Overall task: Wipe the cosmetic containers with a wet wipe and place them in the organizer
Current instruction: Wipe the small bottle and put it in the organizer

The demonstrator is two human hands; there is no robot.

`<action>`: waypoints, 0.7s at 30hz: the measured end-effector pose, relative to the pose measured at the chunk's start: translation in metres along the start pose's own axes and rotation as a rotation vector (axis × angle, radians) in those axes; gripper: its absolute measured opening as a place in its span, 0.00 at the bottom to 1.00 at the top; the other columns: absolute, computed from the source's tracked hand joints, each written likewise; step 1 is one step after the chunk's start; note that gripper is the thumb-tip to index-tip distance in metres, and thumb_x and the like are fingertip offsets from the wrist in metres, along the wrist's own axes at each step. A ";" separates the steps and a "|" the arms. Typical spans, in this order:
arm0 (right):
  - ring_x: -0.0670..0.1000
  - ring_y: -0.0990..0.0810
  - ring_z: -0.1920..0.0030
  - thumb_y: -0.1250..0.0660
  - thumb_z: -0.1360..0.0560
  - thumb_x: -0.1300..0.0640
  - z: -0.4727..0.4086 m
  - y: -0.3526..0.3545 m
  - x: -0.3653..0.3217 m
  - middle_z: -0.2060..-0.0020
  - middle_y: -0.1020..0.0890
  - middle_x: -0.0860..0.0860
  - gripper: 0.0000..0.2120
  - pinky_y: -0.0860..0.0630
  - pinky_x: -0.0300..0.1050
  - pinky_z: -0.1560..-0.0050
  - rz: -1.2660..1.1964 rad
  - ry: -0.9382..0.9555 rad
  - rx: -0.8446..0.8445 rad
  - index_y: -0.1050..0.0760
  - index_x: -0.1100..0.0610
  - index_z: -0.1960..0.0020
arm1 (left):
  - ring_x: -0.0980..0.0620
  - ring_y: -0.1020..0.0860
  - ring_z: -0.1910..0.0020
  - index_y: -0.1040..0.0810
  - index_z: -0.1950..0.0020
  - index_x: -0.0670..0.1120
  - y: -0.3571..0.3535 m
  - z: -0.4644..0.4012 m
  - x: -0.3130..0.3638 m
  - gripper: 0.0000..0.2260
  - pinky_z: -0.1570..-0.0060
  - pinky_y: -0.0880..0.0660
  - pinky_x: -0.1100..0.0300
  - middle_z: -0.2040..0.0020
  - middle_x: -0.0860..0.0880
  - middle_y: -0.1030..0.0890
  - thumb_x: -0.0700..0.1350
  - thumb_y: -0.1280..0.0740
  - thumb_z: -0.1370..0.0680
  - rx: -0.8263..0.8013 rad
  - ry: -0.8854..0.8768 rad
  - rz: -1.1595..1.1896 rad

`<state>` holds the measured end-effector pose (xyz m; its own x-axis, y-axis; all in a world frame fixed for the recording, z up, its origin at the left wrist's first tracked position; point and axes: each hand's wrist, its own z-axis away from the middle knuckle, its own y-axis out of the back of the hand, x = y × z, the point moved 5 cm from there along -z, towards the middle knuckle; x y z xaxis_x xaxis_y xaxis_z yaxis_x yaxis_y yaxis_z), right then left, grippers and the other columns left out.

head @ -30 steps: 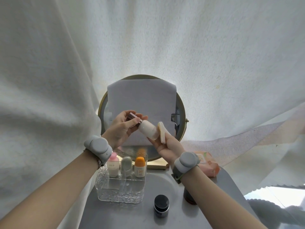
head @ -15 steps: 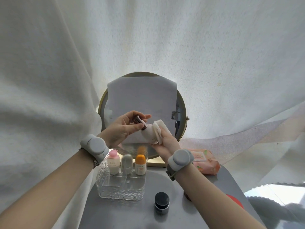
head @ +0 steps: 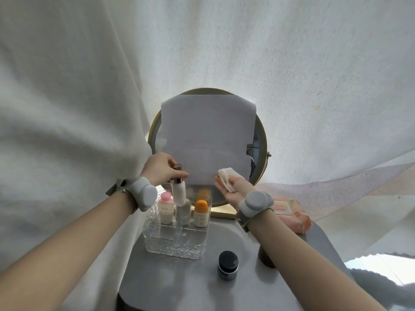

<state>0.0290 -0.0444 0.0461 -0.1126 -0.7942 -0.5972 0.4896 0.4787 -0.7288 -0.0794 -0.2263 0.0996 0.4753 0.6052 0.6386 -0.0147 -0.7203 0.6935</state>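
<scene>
The grey table [head: 179, 286] is carrying the clear organizer [head: 175, 243], and a round mirror [head: 259, 140] is standing behind the organizer. The left hand [head: 160, 168] is gripping the white bottle [head: 179, 191] by its cap, upright, just over the organizer's back row. Up and right of the organizer, the right hand [head: 237, 189] is holding a folded wet wipe [head: 226, 178] in its fingers. A black jar [head: 228, 264] is standing in front of the organizer, to the right.

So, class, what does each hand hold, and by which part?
The left hand grips the white pump bottle by its metallic cap; the right hand holds the wet wipe in its fingers.
</scene>
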 end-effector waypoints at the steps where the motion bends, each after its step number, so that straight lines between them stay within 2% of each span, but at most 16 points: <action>1: 0.63 0.27 0.34 0.47 0.20 0.71 0.000 0.000 0.003 0.31 0.31 0.65 0.23 0.32 0.58 0.32 -0.006 -0.010 -0.009 0.42 0.64 0.26 | 0.51 0.20 0.65 0.23 0.69 0.48 0.000 0.002 -0.009 0.15 0.63 0.21 0.55 0.68 0.50 0.19 0.53 0.20 0.40 0.024 0.020 -0.079; 4: 0.62 0.27 0.34 0.47 0.20 0.69 0.001 -0.001 0.012 0.33 0.29 0.66 0.22 0.33 0.58 0.31 -0.023 -0.045 -0.014 0.42 0.65 0.26 | 0.50 0.21 0.63 0.23 0.69 0.45 -0.003 0.008 -0.030 0.18 0.65 0.25 0.56 0.66 0.49 0.20 0.56 0.21 0.41 0.054 0.047 -0.200; 8: 0.61 0.28 0.32 0.47 0.19 0.68 0.002 0.001 0.014 0.33 0.28 0.65 0.20 0.34 0.56 0.30 -0.008 -0.076 -0.043 0.40 0.68 0.28 | 0.50 0.26 0.66 0.29 0.71 0.47 -0.012 0.013 -0.047 0.19 0.73 0.36 0.61 0.69 0.51 0.25 0.56 0.22 0.39 0.074 0.037 -0.245; 10: 0.60 0.28 0.33 0.47 0.19 0.68 0.002 0.004 0.014 0.38 0.25 0.65 0.19 0.34 0.56 0.30 0.009 -0.086 -0.051 0.39 0.68 0.28 | 0.49 0.25 0.64 0.30 0.69 0.47 -0.018 0.013 -0.054 0.19 0.74 0.38 0.62 0.67 0.50 0.24 0.55 0.23 0.37 0.067 0.059 -0.286; 12: 0.60 0.27 0.33 0.46 0.19 0.67 0.001 0.008 0.013 0.45 0.23 0.64 0.19 0.33 0.55 0.31 0.022 -0.089 -0.053 0.38 0.68 0.29 | 0.47 0.23 0.62 0.27 0.67 0.45 -0.025 0.012 -0.059 0.17 0.71 0.37 0.60 0.64 0.47 0.22 0.55 0.23 0.36 0.058 0.080 -0.332; 15: 0.60 0.25 0.35 0.45 0.20 0.67 -0.001 0.016 0.007 0.41 0.23 0.63 0.19 0.30 0.55 0.32 0.031 -0.074 -0.019 0.37 0.66 0.29 | 0.45 0.21 0.58 0.25 0.63 0.43 -0.040 0.011 -0.063 0.17 0.65 0.34 0.59 0.60 0.45 0.19 0.55 0.25 0.34 0.031 0.100 -0.379; 18: 0.60 0.23 0.38 0.43 0.20 0.67 -0.004 0.025 0.000 0.36 0.25 0.64 0.19 0.28 0.56 0.35 0.040 -0.052 0.014 0.37 0.64 0.30 | 0.44 0.20 0.55 0.23 0.60 0.44 -0.055 0.011 -0.068 0.17 0.64 0.32 0.59 0.57 0.45 0.18 0.57 0.26 0.33 -0.004 0.113 -0.428; 21: 0.60 0.22 0.41 0.42 0.21 0.68 -0.006 0.031 -0.004 0.43 0.24 0.64 0.19 0.26 0.56 0.37 0.055 -0.045 0.028 0.37 0.64 0.31 | 0.44 0.20 0.55 0.26 0.64 0.45 -0.060 0.011 -0.075 0.17 0.63 0.31 0.59 0.57 0.45 0.19 0.57 0.27 0.33 -0.018 0.146 -0.449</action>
<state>0.0393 -0.0242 0.0240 -0.0461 -0.7836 -0.6196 0.5184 0.5114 -0.6853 -0.1049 -0.2317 0.0063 0.3095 0.8977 0.3135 0.1478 -0.3711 0.9167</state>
